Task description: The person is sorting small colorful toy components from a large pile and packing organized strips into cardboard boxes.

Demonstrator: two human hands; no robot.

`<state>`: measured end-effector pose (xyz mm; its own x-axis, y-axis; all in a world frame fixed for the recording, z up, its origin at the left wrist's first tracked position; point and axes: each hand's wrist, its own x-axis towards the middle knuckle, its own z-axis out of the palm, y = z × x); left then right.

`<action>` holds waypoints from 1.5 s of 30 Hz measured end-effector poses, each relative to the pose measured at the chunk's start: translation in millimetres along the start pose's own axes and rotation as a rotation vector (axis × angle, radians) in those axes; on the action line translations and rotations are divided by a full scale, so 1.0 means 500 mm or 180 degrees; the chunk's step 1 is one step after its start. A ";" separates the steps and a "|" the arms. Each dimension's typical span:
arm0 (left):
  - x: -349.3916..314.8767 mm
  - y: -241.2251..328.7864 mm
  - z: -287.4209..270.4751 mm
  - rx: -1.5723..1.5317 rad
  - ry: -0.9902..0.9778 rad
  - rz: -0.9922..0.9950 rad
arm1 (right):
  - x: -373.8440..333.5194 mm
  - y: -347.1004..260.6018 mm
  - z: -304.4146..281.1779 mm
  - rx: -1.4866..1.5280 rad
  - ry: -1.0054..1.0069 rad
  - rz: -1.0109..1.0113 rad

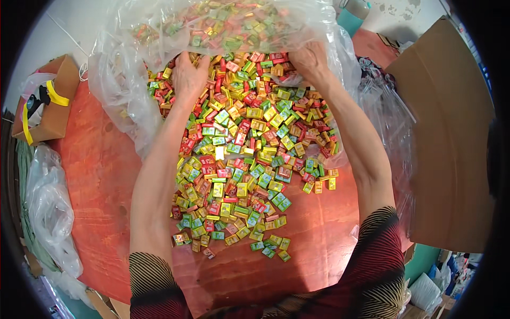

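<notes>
A large clear plastic bag (119, 101) lies with its mouth toward me, full of small shiny boxes. A heap of these little red, yellow, green and orange boxes (249, 127) spills from it onto the red tabletop. At the left of the mouth, my left hand (188, 78) grips the film's edge, its thumb lying over the boxes. Opposite it, my right hand (309, 63) has its fingers curled round the bag's right edge, partly hidden by film. Between the two hands, the upper layer of film droops over the boxes deeper inside.
The red table (101, 196) extends on both sides of the heap. An open cardboard box (61, 101) with yellow tape stands at the far left. A tall cardboard sheet (446, 143) rises on the right, beside crumpled clear plastic (388, 127). A teal bottle (353, 17) stands at the back right.
</notes>
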<state>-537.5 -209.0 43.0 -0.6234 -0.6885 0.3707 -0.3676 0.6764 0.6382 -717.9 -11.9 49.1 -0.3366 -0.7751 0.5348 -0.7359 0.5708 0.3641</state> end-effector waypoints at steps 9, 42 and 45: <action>0.001 0.017 0.003 -0.0448 -0.0287 -0.0054 | 0.063 -0.033 0.011 0.0835 0.0220 0.0220; -0.526 0.010 -0.280 0.0113 -0.0439 0.1109 | -0.376 -0.237 -0.417 0.2901 -0.0502 -0.0078; -0.610 -0.045 -0.289 0.0608 -0.0626 0.0233 | -0.479 -0.297 -0.429 0.2469 -0.0925 -0.0611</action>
<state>-239.3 -52.0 13.0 -0.7682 -0.5845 0.2611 -0.4283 0.7724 0.4690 -402.2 146.9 30.5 -0.2242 -0.9388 0.2615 -0.9543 0.1572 -0.2540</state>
